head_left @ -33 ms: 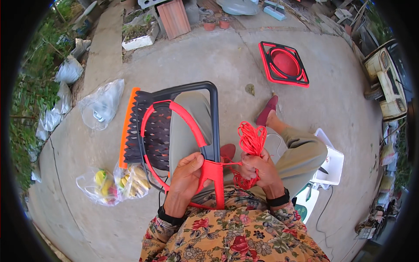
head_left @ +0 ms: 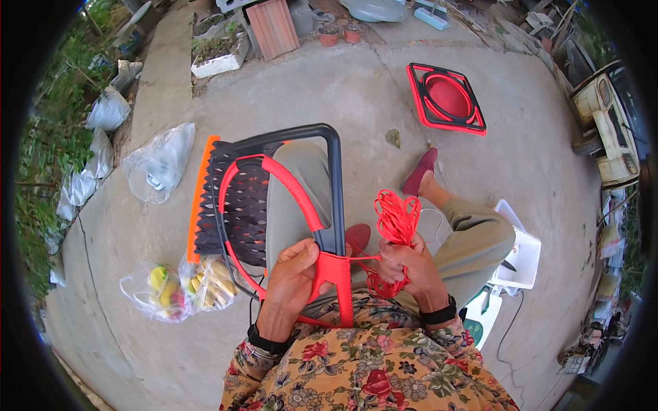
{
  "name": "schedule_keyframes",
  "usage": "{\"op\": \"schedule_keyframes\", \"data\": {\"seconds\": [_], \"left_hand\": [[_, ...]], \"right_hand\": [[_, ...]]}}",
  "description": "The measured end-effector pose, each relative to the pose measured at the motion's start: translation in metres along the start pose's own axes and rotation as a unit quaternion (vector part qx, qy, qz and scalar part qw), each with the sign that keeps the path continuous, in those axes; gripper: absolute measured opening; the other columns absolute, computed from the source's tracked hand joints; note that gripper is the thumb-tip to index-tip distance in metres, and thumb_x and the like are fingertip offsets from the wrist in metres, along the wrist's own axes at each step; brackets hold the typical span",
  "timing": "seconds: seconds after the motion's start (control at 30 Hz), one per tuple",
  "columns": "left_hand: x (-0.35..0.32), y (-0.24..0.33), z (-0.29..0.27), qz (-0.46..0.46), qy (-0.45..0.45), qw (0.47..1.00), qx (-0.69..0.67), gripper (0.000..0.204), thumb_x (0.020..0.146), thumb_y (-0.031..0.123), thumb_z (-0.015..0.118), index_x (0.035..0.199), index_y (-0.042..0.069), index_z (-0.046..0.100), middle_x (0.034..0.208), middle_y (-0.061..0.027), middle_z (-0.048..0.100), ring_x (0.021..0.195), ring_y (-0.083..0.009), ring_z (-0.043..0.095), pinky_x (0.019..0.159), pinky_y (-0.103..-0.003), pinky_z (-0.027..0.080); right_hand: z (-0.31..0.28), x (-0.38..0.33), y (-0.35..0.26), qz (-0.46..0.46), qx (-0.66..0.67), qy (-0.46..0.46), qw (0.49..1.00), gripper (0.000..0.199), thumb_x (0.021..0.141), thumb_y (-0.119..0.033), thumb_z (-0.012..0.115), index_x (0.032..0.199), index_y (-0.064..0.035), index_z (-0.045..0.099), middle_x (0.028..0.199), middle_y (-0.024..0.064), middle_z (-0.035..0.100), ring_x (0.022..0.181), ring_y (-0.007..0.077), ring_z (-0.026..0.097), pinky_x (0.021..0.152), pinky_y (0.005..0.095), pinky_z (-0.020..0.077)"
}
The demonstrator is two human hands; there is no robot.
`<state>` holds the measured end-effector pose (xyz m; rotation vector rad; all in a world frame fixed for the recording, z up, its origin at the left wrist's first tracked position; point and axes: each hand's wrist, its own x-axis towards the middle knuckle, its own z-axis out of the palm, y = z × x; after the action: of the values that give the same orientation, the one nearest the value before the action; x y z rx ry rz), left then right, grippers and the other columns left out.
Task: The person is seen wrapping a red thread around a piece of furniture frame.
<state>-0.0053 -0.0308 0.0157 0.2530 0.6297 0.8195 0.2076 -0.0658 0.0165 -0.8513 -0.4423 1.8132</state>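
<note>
A black rounded-square frame [head_left: 334, 178] with a red-wrapped ring [head_left: 295, 183] inside it rests across my lap. Red cord covers its near right corner in tight turns, forming a wrapped section [head_left: 334, 270]. My left hand [head_left: 289, 277] is closed on the frame at that section, thumb on top. In my right hand [head_left: 415, 268] is a looped bundle of red cord [head_left: 396, 216], with loops showing above and below the fingers. A short strand runs taut from the wrapped section to my right fingers. Part of the frame's near side is hidden by my left hand.
Left of my leg is a dark woven piece [head_left: 236, 236] with an orange bar [head_left: 203, 198]. Clear bags of fruit [head_left: 164, 291] lie near it. A red and black square piece [head_left: 449, 123] lies on the concrete ahead. At right stands a white box [head_left: 526, 260] with a knife.
The frame's far end has shifted very slightly away from me. Both hands keep their grip in nearly the same place.
</note>
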Motion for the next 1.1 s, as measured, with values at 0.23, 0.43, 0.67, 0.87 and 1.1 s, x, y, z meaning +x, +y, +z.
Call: {"op": "schedule_keyframes", "data": {"seconds": [0.23, 0.43, 0.67, 0.87, 1.1], "left_hand": [[-0.015, 0.003, 0.006, 0.080, 0.007, 0.996, 0.043, 0.026, 0.086, 0.015, 0.066, 0.100, -0.005, 0.060, 0.083, -0.0151, 0.065, 0.054, -0.0190, 0.056, 0.042, -0.029, 0.041], [-0.006, 0.007, 0.013, 0.008, 0.018, 0.997, 0.072, 0.019, 0.085, 0.011, 0.067, 0.097, -0.004, 0.062, 0.083, -0.0115, 0.066, 0.060, -0.0155, 0.059, 0.043, -0.026, 0.041], [0.019, -0.005, -0.004, -0.050, 0.046, 0.995, 0.074, 0.015, 0.088, 0.009, 0.062, 0.100, -0.001, 0.062, 0.085, -0.0120, 0.067, 0.064, -0.0157, 0.062, 0.043, -0.025, 0.043], [0.018, -0.013, -0.013, 0.027, 0.040, 0.998, 0.033, 0.019, 0.091, 0.006, 0.054, 0.109, -0.001, 0.057, 0.092, -0.0138, 0.066, 0.068, -0.0180, 0.064, 0.044, -0.028, 0.046], [0.016, -0.018, -0.017, 0.079, 0.065, 0.995, -0.004, 0.024, 0.092, 0.009, 0.055, 0.114, -0.003, 0.054, 0.093, -0.0134, 0.065, 0.071, -0.0221, 0.065, 0.045, -0.033, 0.050]], "right_hand": [[0.027, -0.020, -0.010, 0.001, 0.003, -0.040, 0.999, 0.007, 0.087, -0.002, 0.057, 0.090, -0.0036, 0.051, 0.056, -0.0001, 0.044, 0.043, 0.0082, 0.040, 0.040, 0.0251, 0.0314], [0.006, -0.006, -0.011, -0.006, -0.004, -0.029, 1.000, 0.010, 0.089, -0.004, 0.057, 0.098, -0.0031, 0.054, 0.060, 0.0005, 0.048, 0.044, 0.0081, 0.042, 0.041, 0.0247, 0.0341], [-0.061, 0.027, -0.038, -0.156, -0.445, 0.197, 0.859, 0.023, 0.091, -0.018, 0.060, 0.107, -0.0027, 0.056, 0.065, 0.0008, 0.051, 0.050, 0.0092, 0.046, 0.048, 0.0278, 0.0429], [0.020, 0.044, -0.062, -0.259, -0.573, 0.136, 0.765, 0.024, 0.090, -0.019, 0.059, 0.103, -0.0007, 0.051, 0.072, 0.0029, 0.052, 0.062, 0.0107, 0.047, 0.055, 0.0291, 0.0391], [0.000, 0.083, -0.047, -0.189, -0.415, 0.121, 0.882, 0.021, 0.090, -0.014, 0.055, 0.106, -0.0015, 0.051, 0.075, 0.0090, 0.055, 0.067, 0.0117, 0.056, 0.060, 0.0303, 0.0443]]}}
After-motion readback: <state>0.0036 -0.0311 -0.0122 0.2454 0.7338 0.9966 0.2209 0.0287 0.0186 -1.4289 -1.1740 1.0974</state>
